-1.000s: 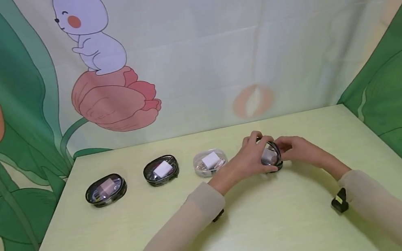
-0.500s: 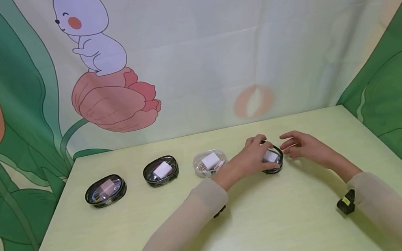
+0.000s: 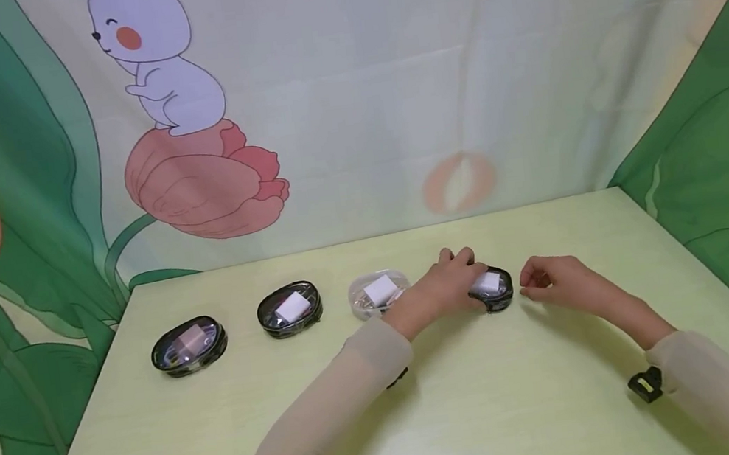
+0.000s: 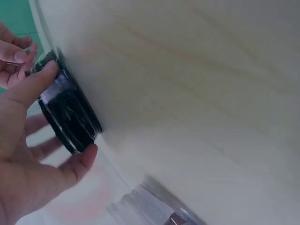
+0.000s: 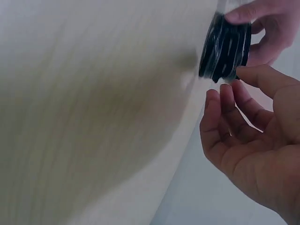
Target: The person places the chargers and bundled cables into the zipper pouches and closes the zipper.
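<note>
My left hand (image 3: 445,284) grips the left end of a small oval pouch (image 3: 494,289) with clear sides and black trim. A white block shows inside it. The left wrist view shows the thumb on one side of the pouch (image 4: 68,112) and fingers on the other. Just right of it is my right hand (image 3: 564,284), its fingers loosely bent. In the right wrist view that hand's thumb and fingertips come close to the end of the pouch (image 5: 226,47). Nothing is visible in its grasp, and whether the thumb touches the pouch is unclear.
A white-trimmed clear pouch (image 3: 364,287) sits left of my left hand, partly behind its wrist. Farther left lie two black-trimmed pouches, one with a white block (image 3: 289,309) and one with a pinkish block (image 3: 189,346). A printed curtain (image 3: 352,110) hangs behind the table (image 3: 464,410).
The pouch has gone from tilted up to lying flatter on the table. My right hand has come away to the right, its fingers spreading and then bending closer together. My left hand keeps holding the pouch.
</note>
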### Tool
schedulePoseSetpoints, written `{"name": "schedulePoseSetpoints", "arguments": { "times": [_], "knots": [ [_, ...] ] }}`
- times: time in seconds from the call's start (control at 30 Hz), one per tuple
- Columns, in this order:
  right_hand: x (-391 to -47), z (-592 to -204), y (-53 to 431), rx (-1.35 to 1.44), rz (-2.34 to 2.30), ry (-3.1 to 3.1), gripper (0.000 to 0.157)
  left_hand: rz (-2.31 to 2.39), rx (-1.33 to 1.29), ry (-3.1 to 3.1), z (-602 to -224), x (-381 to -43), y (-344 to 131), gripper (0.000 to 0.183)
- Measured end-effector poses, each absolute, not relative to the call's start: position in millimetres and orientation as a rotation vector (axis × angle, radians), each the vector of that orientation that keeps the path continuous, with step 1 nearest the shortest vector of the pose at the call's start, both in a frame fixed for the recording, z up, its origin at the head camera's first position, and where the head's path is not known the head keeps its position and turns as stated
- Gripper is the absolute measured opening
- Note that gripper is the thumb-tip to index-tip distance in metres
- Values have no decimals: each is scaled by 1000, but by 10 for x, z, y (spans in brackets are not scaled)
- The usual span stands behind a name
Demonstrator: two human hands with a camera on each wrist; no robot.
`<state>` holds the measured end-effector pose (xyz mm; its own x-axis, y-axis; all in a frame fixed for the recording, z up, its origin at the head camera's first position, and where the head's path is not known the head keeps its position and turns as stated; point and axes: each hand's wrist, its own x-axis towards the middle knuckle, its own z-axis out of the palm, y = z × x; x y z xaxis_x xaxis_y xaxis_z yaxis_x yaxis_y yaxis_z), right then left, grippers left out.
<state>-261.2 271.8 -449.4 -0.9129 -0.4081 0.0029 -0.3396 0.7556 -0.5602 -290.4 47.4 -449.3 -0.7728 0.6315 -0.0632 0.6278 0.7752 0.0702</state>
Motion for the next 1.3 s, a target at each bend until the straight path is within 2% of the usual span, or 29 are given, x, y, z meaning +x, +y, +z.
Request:
{"name": "schedulePoseSetpoints", "arguments": {
  "times": [0.13, 0.4, 0.6, 0.8, 1.0, 1.13, 1.3],
  "knots": [
    [-2575, -4521, 2661, -634, -836, 2803, 11, 9, 882, 2975, -4476, -2855, 516, 62],
    [-2541, -4631, 2465, -573, -774, 2851, 23, -171, 774, 3009, -4444, -2700, 556, 67],
    [-2558, -4664, 2333, -509, -697, 2937, 24, -174, 908, 3013, -4444, -2657, 508, 72],
    [-2579, -4640, 2346, -498, -701, 2865, 19, -146, 1182, 2952, -4448, -2634, 496, 61],
    [-2552, -4598, 2392, -542, -670, 2842, 17, -134, 1217, 2955, -4476, -2626, 514, 52],
    [-2552, -4533, 2433, -621, -640, 2878, 11, -117, 1263, 2946, -4494, -2642, 521, 49],
    [-2617, -4546, 2553, -881, -596, 2956, 6, -146, 1252, 2901, -4512, -2667, 520, 54]
  ]
}}
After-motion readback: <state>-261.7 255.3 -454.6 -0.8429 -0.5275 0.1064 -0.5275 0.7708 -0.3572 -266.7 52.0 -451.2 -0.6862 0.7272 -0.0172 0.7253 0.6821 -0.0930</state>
